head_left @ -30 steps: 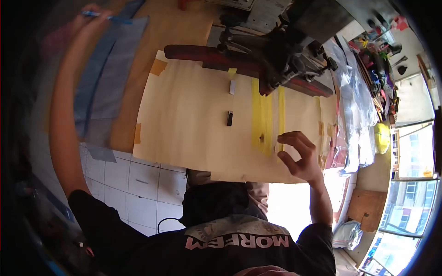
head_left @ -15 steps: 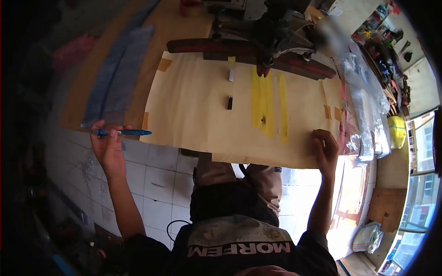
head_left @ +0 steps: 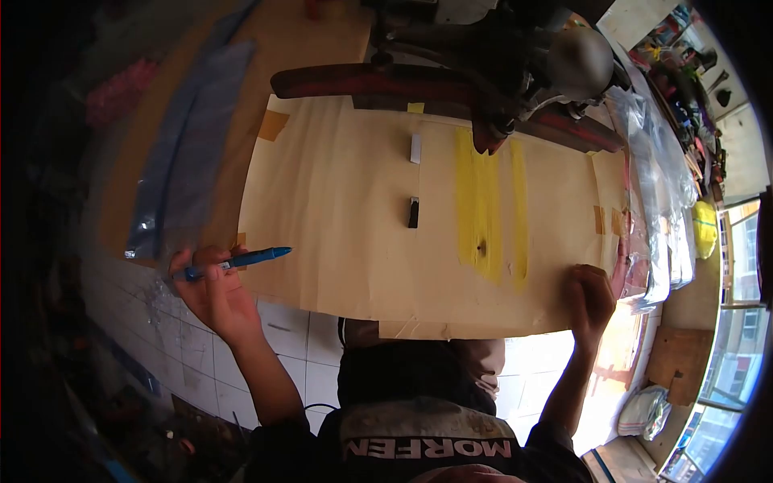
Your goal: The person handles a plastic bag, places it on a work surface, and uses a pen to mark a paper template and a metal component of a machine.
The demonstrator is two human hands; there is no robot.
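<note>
1. head view: the left hand (head_left: pixel 216 294) grips a blue pen (head_left: pixel 241 261) at the near left edge of the tan paper (head_left: pixel 354 209) taped on the bench (head_left: pixel 314 48), tip pointing over the sheet.
2. the right hand (head_left: pixel 592 299) is clenched on the paper's near right edge, beside the yellow strips (head_left: pixel 487 205).
3. a sewing machine (head_left: pixel 483 56) stands beyond.

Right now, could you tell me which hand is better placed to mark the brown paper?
Left: the left hand grips the blue pen at the edge of the brown paper; the right hand rests on that paper.
</note>
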